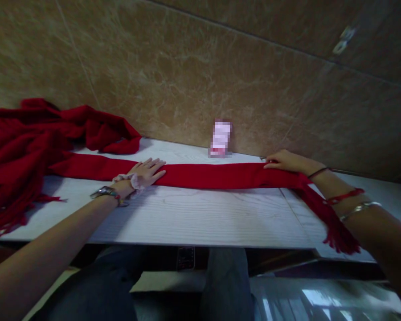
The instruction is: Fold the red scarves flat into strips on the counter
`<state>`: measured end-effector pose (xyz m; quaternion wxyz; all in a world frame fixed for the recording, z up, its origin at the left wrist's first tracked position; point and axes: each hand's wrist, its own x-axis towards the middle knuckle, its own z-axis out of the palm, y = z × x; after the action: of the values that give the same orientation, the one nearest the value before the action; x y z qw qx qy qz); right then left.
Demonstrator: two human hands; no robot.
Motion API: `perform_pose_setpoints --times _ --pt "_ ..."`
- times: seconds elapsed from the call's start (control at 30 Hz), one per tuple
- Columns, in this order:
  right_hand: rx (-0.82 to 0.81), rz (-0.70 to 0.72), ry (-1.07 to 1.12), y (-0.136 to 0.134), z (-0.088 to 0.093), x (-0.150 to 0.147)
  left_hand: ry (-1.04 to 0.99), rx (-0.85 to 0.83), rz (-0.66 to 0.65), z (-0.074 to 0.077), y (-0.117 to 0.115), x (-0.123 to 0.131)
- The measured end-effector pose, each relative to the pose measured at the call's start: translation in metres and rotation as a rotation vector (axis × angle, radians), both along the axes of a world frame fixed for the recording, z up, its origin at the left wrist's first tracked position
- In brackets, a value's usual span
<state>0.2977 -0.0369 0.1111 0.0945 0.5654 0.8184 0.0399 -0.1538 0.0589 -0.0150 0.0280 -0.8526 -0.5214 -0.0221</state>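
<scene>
A long red scarf (214, 174) lies stretched across the white wooden table (194, 218). My left hand (147, 172) rests flat on it near the middle, fingers spread and open. My right hand (282, 160) pinches the scarf's far edge toward its right end, fingers curled on the cloth. The scarf's fringed end (337, 232) hangs over the table's right front edge, under my right forearm. A watch and a pale scrunchie sit on my left wrist; several bracelets circle the right.
A heap of red fringed scarves (30, 142) fills the table's left end. A small pinkish blurred item (220, 139) stands against the brown marble wall (200, 67). My knees show below the table's front edge.
</scene>
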Motion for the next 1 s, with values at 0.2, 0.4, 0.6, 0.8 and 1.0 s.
perform_pose_setpoints --times 0.2,0.4,0.6,0.8,1.0 --pt "0.193 -0.040 -0.134 0.013 -0.069 0.003 0.032 -0.065 0.093 0.004 0.003 -0.022" --pt "0.339 -0.071 -0.056 0.026 -0.089 -0.004 0.019 0.043 0.046 0.005 0.013 -0.024" --pt "0.337 0.150 0.412 0.018 -0.107 -0.039 -0.161 0.062 -0.313 0.024 0.000 0.061" --pt "0.152 0.077 0.372 -0.006 -0.127 -0.035 -0.053 -0.035 -0.614 0.006 -0.026 0.097" --pt "0.058 0.083 0.280 -0.026 -0.118 -0.016 -0.012 -0.051 -0.581 0.002 -0.025 0.082"
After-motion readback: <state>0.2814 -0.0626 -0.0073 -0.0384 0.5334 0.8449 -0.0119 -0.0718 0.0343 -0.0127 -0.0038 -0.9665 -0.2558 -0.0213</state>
